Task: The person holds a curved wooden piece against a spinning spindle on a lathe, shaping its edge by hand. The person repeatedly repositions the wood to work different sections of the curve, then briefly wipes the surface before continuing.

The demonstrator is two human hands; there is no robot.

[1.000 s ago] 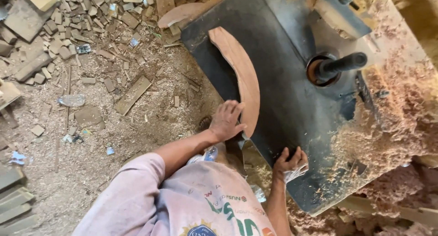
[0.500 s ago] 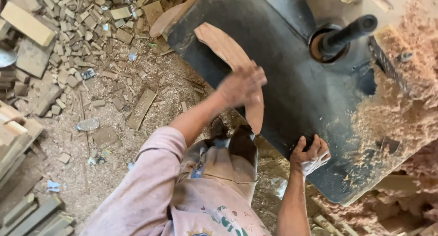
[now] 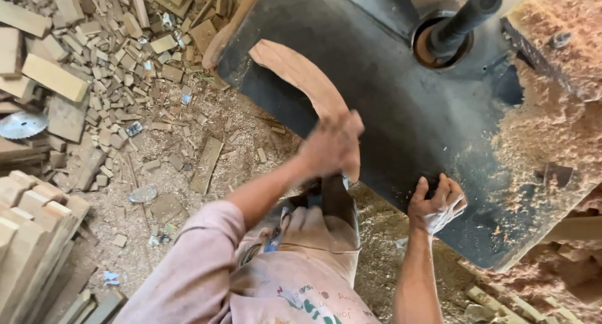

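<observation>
View: head camera, looking straight down.
Left hand: the left hand [image 3: 330, 145] was closed over the near end of the curved wooden piece [image 3: 301, 76], fingers wrapped on it; the hand was blurred.
Curved wooden piece: it lay flat on the dark worktop [image 3: 401, 117], arcing from the left hand toward 11 o'clock, its far end near the worktop's left edge.
Right hand: the right hand [image 3: 437, 205] gripped the near edge of the worktop, fingers curled up over the top face, with a pale scrap under the fingers; what that scrap was could not be told.
Spindle: a dark upright spindle [image 3: 464, 20] stood in a round opening at 1 o'clock from the left hand, well apart from the wooden piece.
Sawdust: reddish shavings [image 3: 552, 123] were heaped on the worktop's right side, at 3 o'clock.
Floor: offcut blocks [image 3: 113, 42] littered the floor at 10 o'clock; a circular saw blade [image 3: 22, 125] lay at 9 o'clock; stacked slats [image 3: 31, 230] sat at 8 o'clock.
</observation>
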